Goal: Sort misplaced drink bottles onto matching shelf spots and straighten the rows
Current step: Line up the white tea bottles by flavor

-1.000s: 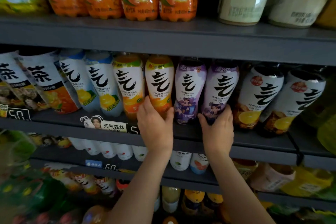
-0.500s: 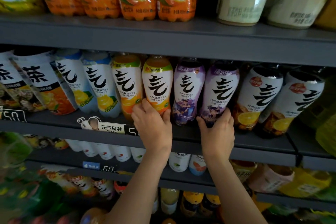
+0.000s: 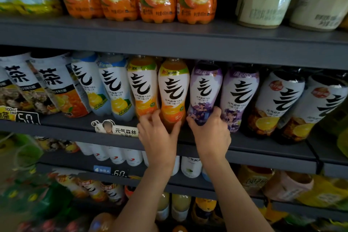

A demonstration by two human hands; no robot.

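Orange bottle [image 3: 172,94] gripped low by our left hand [image 3: 158,133]; purple bottle [image 3: 204,92] gripped low by the right hand [image 3: 210,134]. Both stand mid-row on the middle shelf [image 3: 263,149]. We'd slide the bases level, labels forward. Neighbours touch each side; upper shelf [image 3: 169,39] close overhead, front lip just beneath our wrists.

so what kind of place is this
Most likely a shop's drinks aisle: tiered grey shelves packed with rows of same-brand bottles, such as the orange bottle, and price tags clipped to the shelf edges.
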